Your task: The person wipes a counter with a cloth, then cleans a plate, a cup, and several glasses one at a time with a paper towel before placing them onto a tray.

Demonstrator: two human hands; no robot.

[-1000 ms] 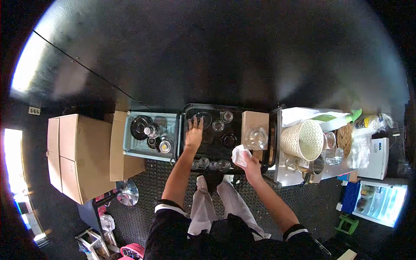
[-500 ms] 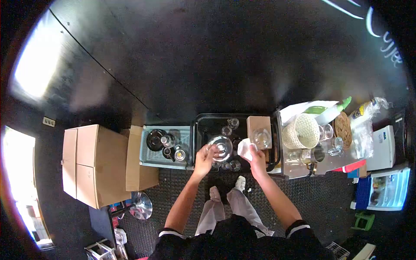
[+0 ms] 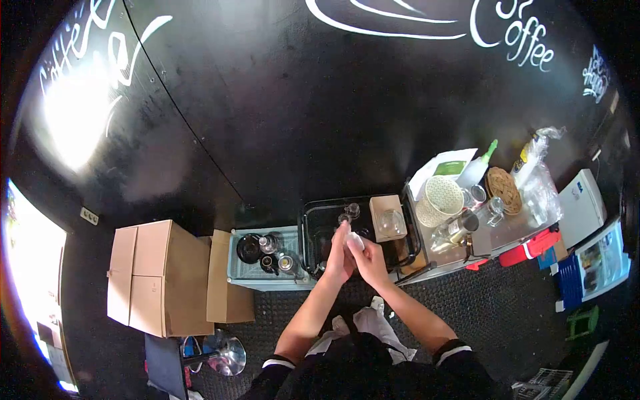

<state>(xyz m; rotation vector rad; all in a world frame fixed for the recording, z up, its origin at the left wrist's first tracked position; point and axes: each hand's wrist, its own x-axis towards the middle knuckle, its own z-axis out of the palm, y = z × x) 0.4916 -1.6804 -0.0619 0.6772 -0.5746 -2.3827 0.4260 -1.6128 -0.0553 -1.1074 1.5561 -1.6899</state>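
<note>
My left hand (image 3: 340, 255) and my right hand (image 3: 371, 261) are close together over the black tray (image 3: 304, 230). A white cloth (image 3: 355, 244) is bunched between them, with the fingers of my right hand closed on it. My left hand is curved against the cloth, and whatever lies in its palm is hidden. Beyond my fingertips, small glasses (image 3: 352, 211) stand in the tray. On the tray's right side, a clear round glass vessel (image 3: 391, 223) rests on a cardboard box (image 3: 385, 202).
Left of the tray, a light blue crate (image 3: 237, 272) holds dark and glass items, beside large cardboard boxes (image 3: 160, 280). At right, a metal counter (image 3: 437, 267) carries a cream basket (image 3: 443, 200), glassware, a woven disc (image 3: 503, 190) and a spray bottle (image 3: 475, 172).
My hands have come together with the cloth between them. The round glass that was in my left hand is no longer visible. The camera view has tilted up and turned.
</note>
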